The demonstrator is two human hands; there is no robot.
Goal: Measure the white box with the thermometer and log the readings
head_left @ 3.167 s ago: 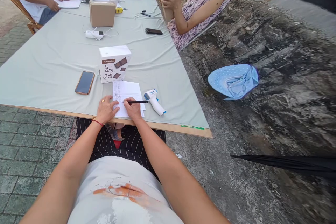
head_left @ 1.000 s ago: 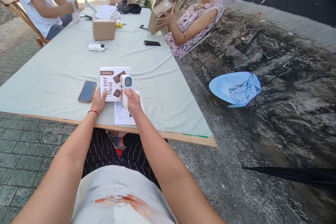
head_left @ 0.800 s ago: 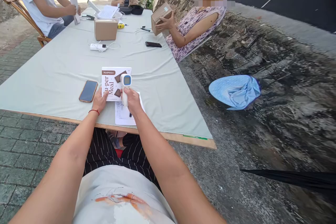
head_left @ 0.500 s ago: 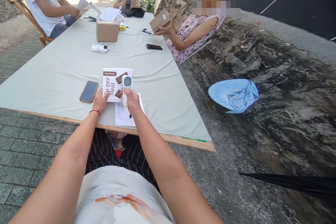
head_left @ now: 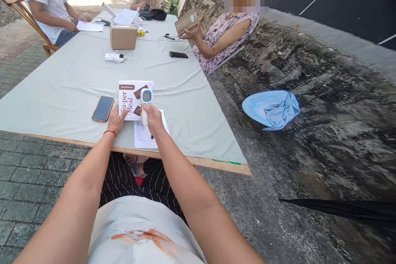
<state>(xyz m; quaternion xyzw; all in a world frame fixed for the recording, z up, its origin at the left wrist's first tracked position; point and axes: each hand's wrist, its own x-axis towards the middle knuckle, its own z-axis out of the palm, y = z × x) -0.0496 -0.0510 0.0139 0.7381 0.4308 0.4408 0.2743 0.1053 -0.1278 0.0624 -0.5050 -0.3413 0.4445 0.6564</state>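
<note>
My left hand grips the lower left edge of a white box printed "NutriMotion Su-per Meal", with the thumb over its front. In my right hand is a white infrared thermometer, its fingers closed round the handle and its small blue-rimmed screen turned up toward me. The thermometer lies in front of the box's right side and hides part of the print. Beneath my hands, a written sheet of paper rests near the table edge with a dark pen partly covered. A smartphone lies just left of my left hand.
On the cloth-covered table stand a brown carton, a white device with a cable and a black phone. Three people sit around it; the one at right holds a brown box. A blue hat is beyond the right edge.
The view has shifted slightly. The person at left has lowered a paper sheet onto the table. The person at right has tilted the brown box a little. My hands keep their hold.
</note>
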